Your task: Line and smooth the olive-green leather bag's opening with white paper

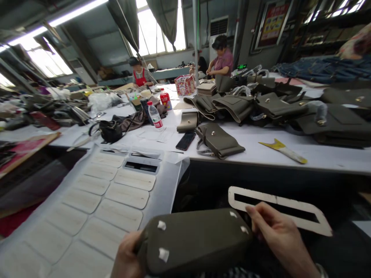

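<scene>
An olive-green bag is held low in front of me, its flat base with rounded corners facing up. Small white tufts stick out near the corners of that base. My left hand grips the bag's left end. At its right end, my right hand is closed, thumb and forefinger pinching the edge of a pale, long frame-shaped piece with a slot cut through it. This piece slants away to the right, partly hidden behind my fingers. To the left, pale rounded panels lie in two columns on a translucent sheet.
Across the white table lie several olive bags, a phone, a water bottle, a red can and a yellow-ended scraper-like tool. Co-workers sit at the far side. A dark gap separates me from the table.
</scene>
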Motion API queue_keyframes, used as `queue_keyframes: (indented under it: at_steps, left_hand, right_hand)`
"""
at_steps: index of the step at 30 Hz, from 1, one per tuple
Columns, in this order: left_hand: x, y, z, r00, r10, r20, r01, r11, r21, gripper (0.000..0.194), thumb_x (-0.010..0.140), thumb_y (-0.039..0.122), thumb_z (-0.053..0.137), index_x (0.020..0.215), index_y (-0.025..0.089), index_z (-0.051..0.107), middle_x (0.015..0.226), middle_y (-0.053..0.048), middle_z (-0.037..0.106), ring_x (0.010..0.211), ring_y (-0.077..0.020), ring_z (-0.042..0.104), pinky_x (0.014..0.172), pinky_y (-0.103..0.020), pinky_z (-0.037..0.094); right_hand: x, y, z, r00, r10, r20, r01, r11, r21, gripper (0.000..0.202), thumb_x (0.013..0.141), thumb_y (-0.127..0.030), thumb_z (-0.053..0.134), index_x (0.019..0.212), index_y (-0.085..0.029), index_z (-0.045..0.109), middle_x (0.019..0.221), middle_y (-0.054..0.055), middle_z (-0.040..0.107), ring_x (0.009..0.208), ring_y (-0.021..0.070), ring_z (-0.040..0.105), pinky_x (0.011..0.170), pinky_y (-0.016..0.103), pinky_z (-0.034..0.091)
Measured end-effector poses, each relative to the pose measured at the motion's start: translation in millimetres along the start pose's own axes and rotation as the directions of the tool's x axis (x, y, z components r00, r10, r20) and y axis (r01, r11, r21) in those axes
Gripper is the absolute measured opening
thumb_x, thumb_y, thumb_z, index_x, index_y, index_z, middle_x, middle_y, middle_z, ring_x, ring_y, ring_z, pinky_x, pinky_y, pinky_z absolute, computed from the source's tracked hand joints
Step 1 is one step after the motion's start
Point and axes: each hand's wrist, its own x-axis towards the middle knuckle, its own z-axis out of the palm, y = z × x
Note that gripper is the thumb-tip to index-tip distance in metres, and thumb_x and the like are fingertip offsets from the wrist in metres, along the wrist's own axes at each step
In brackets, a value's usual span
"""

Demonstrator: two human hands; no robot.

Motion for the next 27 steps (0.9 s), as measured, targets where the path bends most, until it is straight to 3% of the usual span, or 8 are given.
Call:
queue_keyframes:
  at_steps: [2,4,6,8,11,15,20,27]
  left_hand:
    - [20.0,6.0,-1.6,0.953,0.116,0.279,-0.138,0.989,0.060,0.018,0.056,0.033,0.080,0.049,0.020,0.069,0.051,-0.004,0.063,0.051,-0.0213,0.058,0.050,-0.029,0.050]
    - [37.7,12.1,10.0,0.856,0.152,0.494,-0.188,0.982,0.023,0.023,0.066,0.032,0.077,0.051,0.018,0.067,0.051,-0.003,0.061,0.051,-0.0185,0.056,0.051,-0.027,0.048]
    - [47.6,15.3,30.7,0.816,0.152,0.558,-0.147,0.988,-0.054,0.015,0.068,0.030,0.078,0.075,0.018,0.075,0.068,-0.004,0.070,0.063,-0.0205,0.063,0.059,-0.027,0.052]
    - [43.5,14.0,54.8,0.866,0.185,0.465,-0.141,0.982,-0.128,0.045,0.070,0.030,0.079,0.114,0.022,0.071,0.107,-0.006,0.073,0.097,-0.0263,0.068,0.086,-0.033,0.054]
    - [10.0,4.5,89.0,0.939,0.175,0.296,-0.123,0.975,-0.186,0.058,0.091,0.043,0.057,0.145,0.026,0.046,0.152,-0.007,0.044,0.141,-0.0271,0.039,0.118,-0.041,0.030]
    - [-40.5,-2.3,125.6,0.959,0.130,0.251,-0.060,0.961,-0.268,0.087,0.089,0.068,0.046,0.155,0.018,0.021,0.158,-0.012,0.031,0.145,-0.0310,0.031,0.118,-0.042,0.030]
    - [-36.1,20.3,147.0,0.989,0.033,0.141,-0.014,0.990,-0.137,0.064,0.092,0.051,0.055,0.146,0.017,0.045,0.146,-0.011,0.051,0.135,-0.0282,0.047,0.113,-0.037,0.040]
    - [-21.8,40.9,144.0,0.993,-0.080,0.085,0.099,0.964,-0.246,0.049,0.086,0.054,0.062,0.120,0.019,0.070,0.117,-0.007,0.073,0.110,-0.0278,0.067,0.092,-0.030,0.056]
  right_hand:
    - [1.9,-10.9,-7.4,0.963,-0.268,-0.012,0.262,0.950,-0.171,0.034,0.080,-0.056,0.068,0.086,-0.022,0.070,0.087,0.007,0.071,0.081,0.0245,0.066,0.071,0.031,0.054]
    - [2.1,-23.4,-3.5,0.911,-0.317,0.265,0.356,0.927,-0.114,0.038,0.080,-0.048,0.071,0.110,-0.026,0.070,0.113,0.007,0.068,0.105,0.0285,0.063,0.090,0.035,0.052]
    - [-1.1,-30.2,7.5,0.804,-0.228,0.549,0.246,0.968,0.040,0.042,0.083,-0.046,0.069,0.120,-0.026,0.066,0.109,0.006,0.070,0.099,0.0269,0.065,0.086,0.034,0.053]
    - [-6.2,-27.2,18.9,0.766,-0.148,0.626,0.066,0.986,0.151,0.038,0.088,-0.047,0.062,0.118,-0.023,0.065,0.097,0.004,0.070,0.088,0.0238,0.066,0.078,0.031,0.055]
    - [-12.1,-8.4,28.5,0.882,-0.067,0.467,-0.021,0.983,0.182,0.038,0.092,-0.051,0.057,0.114,-0.020,0.063,0.095,0.005,0.068,0.086,0.0214,0.064,0.074,0.029,0.053]
    - [-12.9,9.8,30.7,0.960,-0.054,0.275,0.053,0.999,0.009,0.045,0.093,-0.053,0.053,0.124,-0.020,0.054,0.094,0.005,0.066,0.078,0.0194,0.063,0.069,0.028,0.052]
    - [-5.4,-3.9,40.4,0.977,-0.116,0.177,0.118,0.993,0.002,0.040,0.092,-0.055,0.051,0.111,-0.021,0.057,0.083,0.004,0.067,0.067,0.0201,0.064,0.061,0.029,0.052]
    - [-3.0,-8.7,56.1,0.972,-0.210,0.106,0.206,0.977,0.048,0.036,0.095,-0.056,0.046,0.094,-0.022,0.055,0.065,0.001,0.062,0.055,0.0176,0.060,0.048,0.024,0.044]
